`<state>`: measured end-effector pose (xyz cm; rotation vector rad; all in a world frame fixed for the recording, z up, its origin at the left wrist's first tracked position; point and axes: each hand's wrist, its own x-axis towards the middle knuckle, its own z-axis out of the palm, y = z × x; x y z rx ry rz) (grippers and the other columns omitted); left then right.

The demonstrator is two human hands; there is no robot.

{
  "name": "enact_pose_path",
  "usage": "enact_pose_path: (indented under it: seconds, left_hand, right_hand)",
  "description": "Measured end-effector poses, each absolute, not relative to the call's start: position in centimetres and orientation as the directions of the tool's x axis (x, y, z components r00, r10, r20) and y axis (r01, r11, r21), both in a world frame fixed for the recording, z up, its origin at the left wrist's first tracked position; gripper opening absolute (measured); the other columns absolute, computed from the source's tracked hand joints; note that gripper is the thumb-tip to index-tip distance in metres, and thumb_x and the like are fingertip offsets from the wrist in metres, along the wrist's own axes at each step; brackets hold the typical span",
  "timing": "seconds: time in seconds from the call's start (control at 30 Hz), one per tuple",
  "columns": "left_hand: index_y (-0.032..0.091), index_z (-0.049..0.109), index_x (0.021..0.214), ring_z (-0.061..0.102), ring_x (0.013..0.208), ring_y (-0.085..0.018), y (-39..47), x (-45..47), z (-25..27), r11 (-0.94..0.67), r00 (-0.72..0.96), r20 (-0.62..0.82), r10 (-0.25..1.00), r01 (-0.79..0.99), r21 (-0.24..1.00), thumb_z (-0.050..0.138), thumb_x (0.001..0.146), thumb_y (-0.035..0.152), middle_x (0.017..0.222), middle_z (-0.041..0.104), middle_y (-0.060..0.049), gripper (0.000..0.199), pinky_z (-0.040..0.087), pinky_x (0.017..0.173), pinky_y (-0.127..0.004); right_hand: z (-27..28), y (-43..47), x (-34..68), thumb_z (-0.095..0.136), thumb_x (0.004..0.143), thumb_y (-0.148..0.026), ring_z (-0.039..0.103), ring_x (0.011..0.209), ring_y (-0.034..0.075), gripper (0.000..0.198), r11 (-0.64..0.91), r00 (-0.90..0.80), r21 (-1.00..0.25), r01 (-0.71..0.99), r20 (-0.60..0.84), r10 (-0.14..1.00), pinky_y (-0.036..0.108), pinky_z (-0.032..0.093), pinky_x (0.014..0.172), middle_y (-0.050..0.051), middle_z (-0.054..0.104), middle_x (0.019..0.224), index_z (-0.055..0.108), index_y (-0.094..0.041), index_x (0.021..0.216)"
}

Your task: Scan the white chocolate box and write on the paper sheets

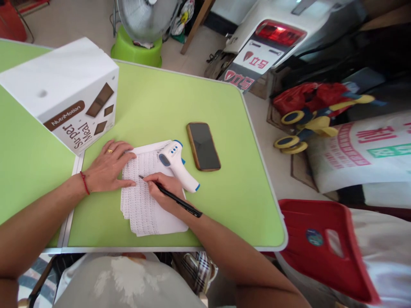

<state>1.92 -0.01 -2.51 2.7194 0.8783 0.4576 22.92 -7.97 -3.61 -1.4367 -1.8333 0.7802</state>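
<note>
A stack of paper sheets (141, 214) covered in rows of small handwriting lies on the green table. My right hand (163, 190) grips a black pen (180, 200), its tip touching or just over the top sheet. Flat across the left edge of the sheets rests my left hand (107, 167), fingers apart, with a ring and a red cord at the wrist. On the upper right part of the papers lies a white and blue infrared thermometer (184, 171), close to my right hand. A phone in a brown case (204, 146) is to its right, screen dark.
At the left a white box (64, 72) with brown print stands on the green table (231, 205). A red plastic chair (324, 239) is by the right corner. Beyond the table are a fan (147, 17) on a green stool (135, 49) and a white scooter (272, 38).
</note>
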Motion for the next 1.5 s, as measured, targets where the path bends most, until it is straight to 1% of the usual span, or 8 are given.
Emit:
enact_pose_path:
  seconds: [0.1, 0.3, 0.5, 0.7, 1.0, 1.17, 1.37, 1.5]
  left_hand:
    - [0.015, 0.053, 0.116, 0.043, 0.123, -0.036, 0.03, 1.91, -2.5, -0.786, 0.77, 0.216, 0.601, 0.519, 0.335, 0.06, 0.08, 0.063, 0.126, 0.052, -0.02, 0.061, 0.024, 0.109, -0.06]
    - [0.014, 0.053, 0.116, 0.043, 0.123, -0.037, 0.05, 1.9, -2.5, -0.788, 0.772, 0.213, 0.599, 0.52, 0.329, 0.06, 0.08, 0.063, 0.126, 0.052, -0.02, 0.062, 0.024, 0.109, -0.06]
    - [0.015, 0.052, 0.117, 0.043, 0.123, -0.037, 0.08, 1.81, -2.53, -0.792, 0.773, 0.22, 0.595, 0.516, 0.326, 0.06, 0.08, 0.064, 0.126, 0.052, -0.02, 0.062, 0.025, 0.109, -0.061]
    - [0.014, 0.052, 0.116, 0.044, 0.122, -0.036, 0.11, 1.82, -2.59, -0.798, 0.777, 0.223, 0.589, 0.514, 0.316, 0.06, 0.08, 0.063, 0.126, 0.052, -0.02, 0.062, 0.026, 0.109, -0.06]
    - [0.012, 0.053, 0.117, 0.043, 0.123, -0.036, 0.06, 1.78, -2.41, -0.795, 0.778, 0.213, 0.591, 0.517, 0.318, 0.061, 0.079, 0.062, 0.127, 0.051, -0.02, 0.063, 0.025, 0.11, -0.059]
    - [0.012, 0.053, 0.117, 0.043, 0.123, -0.037, 0.08, 1.83, -2.45, -0.798, 0.78, 0.218, 0.587, 0.512, 0.318, 0.061, 0.079, 0.062, 0.127, 0.052, -0.02, 0.063, 0.025, 0.11, -0.06]
    - [0.013, 0.053, 0.117, 0.044, 0.122, -0.036, 0.17, 1.75, -2.48, -0.798, 0.777, 0.228, 0.587, 0.508, 0.324, 0.059, 0.08, 0.064, 0.126, 0.052, -0.02, 0.064, 0.025, 0.109, -0.06]
    - [0.013, 0.052, 0.117, 0.044, 0.123, -0.036, 0.16, 1.73, -2.52, -0.796, 0.78, 0.216, 0.587, 0.508, 0.329, 0.059, 0.08, 0.064, 0.127, 0.052, -0.02, 0.063, 0.025, 0.109, -0.06]
  right_hand:
    - [-3.68, -7.88, 22.97, 0.049, 0.079, -0.021, 0.053, 0.046, 0.011, 0.021, 0.212, -0.148, -0.786, 0.58, 0.154, 0.977, 0.022, 0.043, 0.047, -0.002, 0.064, 0.057, 0.069, -0.02, 0.083]
    - [-3.67, -7.93, 23.2, 0.049, 0.076, -0.018, 0.053, 0.045, 0.01, 0.021, 0.17, -0.169, -0.818, 0.549, 0.09, 0.981, 0.02, 0.041, 0.044, -0.003, 0.063, 0.054, 0.07, -0.02, 0.079]
    - [-3.55, -7.92, 23.17, 0.048, 0.076, -0.02, 0.053, 0.045, 0.011, 0.021, 0.171, -0.159, -0.831, 0.53, 0.1, 0.982, 0.022, 0.041, 0.044, -0.003, 0.063, 0.054, 0.069, -0.02, 0.079]
    - [-3.55, -7.93, 23.28, 0.048, 0.078, -0.021, 0.052, 0.045, 0.012, 0.021, 0.16, -0.151, -0.815, 0.558, 0.09, 0.984, 0.023, 0.042, 0.045, -0.002, 0.061, 0.053, 0.069, -0.02, 0.081]
    - [-3.4, -7.97, 23.11, 0.049, 0.077, -0.019, 0.054, 0.046, 0.01, 0.02, 0.195, -0.13, -0.806, 0.559, 0.147, 0.981, 0.021, 0.04, 0.044, -0.002, 0.062, 0.053, 0.068, -0.02, 0.078]
    - [-3.6, -8.05, 23.3, 0.049, 0.074, -0.016, 0.051, 0.043, 0.009, 0.018, 0.23, -0.162, -0.804, 0.548, 0.168, 0.972, 0.02, 0.04, 0.044, -0.003, 0.06, 0.05, 0.067, -0.02, 0.074]
    - [-3.8, -8.04, 23.35, 0.049, 0.076, -0.018, 0.052, 0.044, 0.01, 0.018, 0.176, -0.133, -0.849, 0.499, 0.126, 0.983, 0.02, 0.04, 0.043, -0.004, 0.062, 0.053, 0.067, -0.021, 0.076]
    - [-3.86, -7.9, 23.4, 0.05, 0.077, -0.019, 0.052, 0.045, 0.011, 0.017, 0.144, -0.106, -0.844, 0.517, 0.104, 0.989, 0.022, 0.04, 0.044, -0.003, 0.061, 0.053, 0.067, -0.022, 0.078]
